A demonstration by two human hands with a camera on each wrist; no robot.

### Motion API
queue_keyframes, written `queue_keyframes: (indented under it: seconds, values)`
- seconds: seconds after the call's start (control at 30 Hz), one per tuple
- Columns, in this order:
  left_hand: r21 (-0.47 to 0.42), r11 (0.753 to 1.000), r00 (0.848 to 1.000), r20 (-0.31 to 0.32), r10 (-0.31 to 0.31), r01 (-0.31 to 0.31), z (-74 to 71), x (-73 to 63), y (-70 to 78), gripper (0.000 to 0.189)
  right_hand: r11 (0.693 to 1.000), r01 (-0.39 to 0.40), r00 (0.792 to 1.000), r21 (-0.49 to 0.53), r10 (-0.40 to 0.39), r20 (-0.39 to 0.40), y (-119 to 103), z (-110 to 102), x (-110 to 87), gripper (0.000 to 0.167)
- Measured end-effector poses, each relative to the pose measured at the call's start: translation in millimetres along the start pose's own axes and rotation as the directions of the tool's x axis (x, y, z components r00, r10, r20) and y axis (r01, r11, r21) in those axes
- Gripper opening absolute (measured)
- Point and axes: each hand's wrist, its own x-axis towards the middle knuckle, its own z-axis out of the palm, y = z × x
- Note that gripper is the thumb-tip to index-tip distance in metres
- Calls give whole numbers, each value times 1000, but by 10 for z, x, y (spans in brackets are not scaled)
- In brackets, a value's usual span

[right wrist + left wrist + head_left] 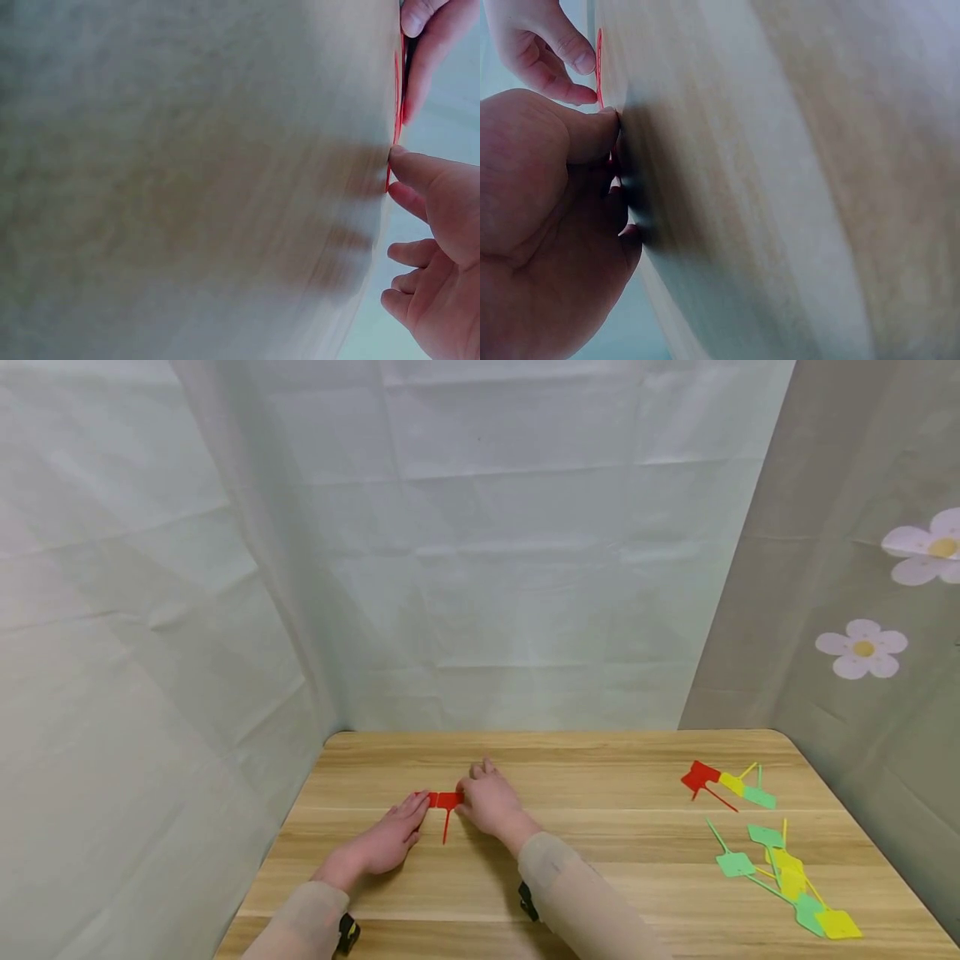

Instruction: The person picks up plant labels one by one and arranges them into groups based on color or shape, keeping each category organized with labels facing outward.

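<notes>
Two red plastic cable-tie tags lie side by side on the wooden table, left of its middle. My left hand [386, 841] rests its fairly straight fingers on the left red tag [432, 800] and covers most of it. The right red tag [449, 801] has its thin tail pointing toward me. My right hand [491, 802] pinches this tag's right end between thumb and forefinger, its other fingers loosely bent. In the right wrist view, the red tag's edge [397, 97] shows as a thin line between the two hands.
At the table's right lie red tags [700, 774] touching a yellow tag [732, 783] and a green tag [760, 797]. Nearer me is a loose cluster of green tags [736, 864] and yellow tags [838, 924], overlapping. Pale cloth [525, 568] hangs behind the table's far edge.
</notes>
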Motion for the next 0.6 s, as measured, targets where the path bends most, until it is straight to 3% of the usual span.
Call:
queue_keyframes:
  seconds: [0.6]
  values:
    - [-11,1000,1000,-4,4,-4,5,-38,16,61,999,2,1000,-36,-2,-9,-50,-85,-44,37]
